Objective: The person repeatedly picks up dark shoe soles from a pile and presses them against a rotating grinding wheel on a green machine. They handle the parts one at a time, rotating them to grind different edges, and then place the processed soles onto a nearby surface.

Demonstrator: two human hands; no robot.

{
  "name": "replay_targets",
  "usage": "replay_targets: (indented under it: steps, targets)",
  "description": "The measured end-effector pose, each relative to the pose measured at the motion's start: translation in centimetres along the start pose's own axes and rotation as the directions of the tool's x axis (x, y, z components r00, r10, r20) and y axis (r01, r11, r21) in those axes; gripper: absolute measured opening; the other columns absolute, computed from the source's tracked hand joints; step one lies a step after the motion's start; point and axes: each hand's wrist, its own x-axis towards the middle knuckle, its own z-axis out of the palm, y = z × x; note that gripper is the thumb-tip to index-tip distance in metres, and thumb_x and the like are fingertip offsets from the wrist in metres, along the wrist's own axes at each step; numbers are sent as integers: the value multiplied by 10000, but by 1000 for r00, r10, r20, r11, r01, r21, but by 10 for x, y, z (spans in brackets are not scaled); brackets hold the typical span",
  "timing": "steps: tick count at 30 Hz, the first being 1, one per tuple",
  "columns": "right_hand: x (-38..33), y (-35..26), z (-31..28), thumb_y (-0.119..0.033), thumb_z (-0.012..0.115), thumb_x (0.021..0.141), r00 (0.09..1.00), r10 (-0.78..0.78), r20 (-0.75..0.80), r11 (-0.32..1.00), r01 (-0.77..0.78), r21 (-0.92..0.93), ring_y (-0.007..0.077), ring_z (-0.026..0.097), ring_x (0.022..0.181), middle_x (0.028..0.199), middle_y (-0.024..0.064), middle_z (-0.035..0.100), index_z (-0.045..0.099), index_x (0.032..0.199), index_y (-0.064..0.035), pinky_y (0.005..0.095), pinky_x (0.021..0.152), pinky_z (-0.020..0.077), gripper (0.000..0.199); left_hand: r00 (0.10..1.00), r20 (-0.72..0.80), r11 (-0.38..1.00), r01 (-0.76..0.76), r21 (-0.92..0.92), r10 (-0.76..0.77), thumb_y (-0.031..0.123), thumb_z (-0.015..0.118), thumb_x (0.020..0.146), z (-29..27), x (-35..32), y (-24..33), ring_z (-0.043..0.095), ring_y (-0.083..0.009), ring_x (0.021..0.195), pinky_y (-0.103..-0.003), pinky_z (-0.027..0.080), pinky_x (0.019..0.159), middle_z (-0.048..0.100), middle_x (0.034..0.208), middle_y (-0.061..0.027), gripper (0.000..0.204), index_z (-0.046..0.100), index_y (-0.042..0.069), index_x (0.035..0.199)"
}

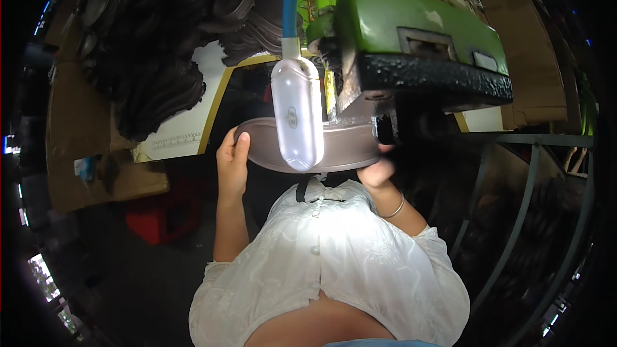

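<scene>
From here I see the long, curved mauve-brown piece (pixel 350 144) spanning left to right, partly behind the glowing white oblong lamp (pixel 297 115). My left hand (pixel 232 157) clamps its left end; my right hand (pixel 377 172) meets the other, fingers too blurred to tell.

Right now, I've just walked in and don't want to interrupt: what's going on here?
A person's left hand grips the left end of a curved brown piece; the right hand, blurred, is at its other end. The piece is by the green machine, and a lamp hides part of it.
</scene>
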Motion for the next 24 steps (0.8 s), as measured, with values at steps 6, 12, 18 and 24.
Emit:
replay_targets:
  steps: [6,12,18,24]
  targets:
    - [16,-29,22,-132,510,753,925,288,247,929,-208,-306,169,465,1028,1121,96,502,440,1156,60,278,917,341,453,967,152,954,161,252,-203,45,415,838,-22,-5,-40,517,-55,637,-216,458,523,585,835,-24,239,544,8,1036]
    - [50,-65,34,-106,626,752,785,229,576,693,284,-662,204,579,825,906,93,622,621,898,36,337,756,468,204,815,489,792,-62,607,-312,143,549,737,39,-25,-77,600,-230,673,-348,483,624,613,766,-173,321,541,-44,998]
    - [55,-77,56,-155,647,775,747,523,411,652,-40,-757,90,495,693,785,10,568,595,822,-4,243,611,399,167,715,699,967,-172,188,-9,298,663,787,108,-24,-44,532,-255,1029,-355,435,863,537,1121,-163,512,485,-31,1135]
    - [66,-99,-50,-44,629,761,957,-142,252,483,289,-826,150,547,846,879,73,606,596,923,15,280,794,430,176,862,506,969,148,-200,-28,300,372,952,77,10,-35,596,-216,935,-324,452,840,594,1079,-124,393,538,-13,1123]
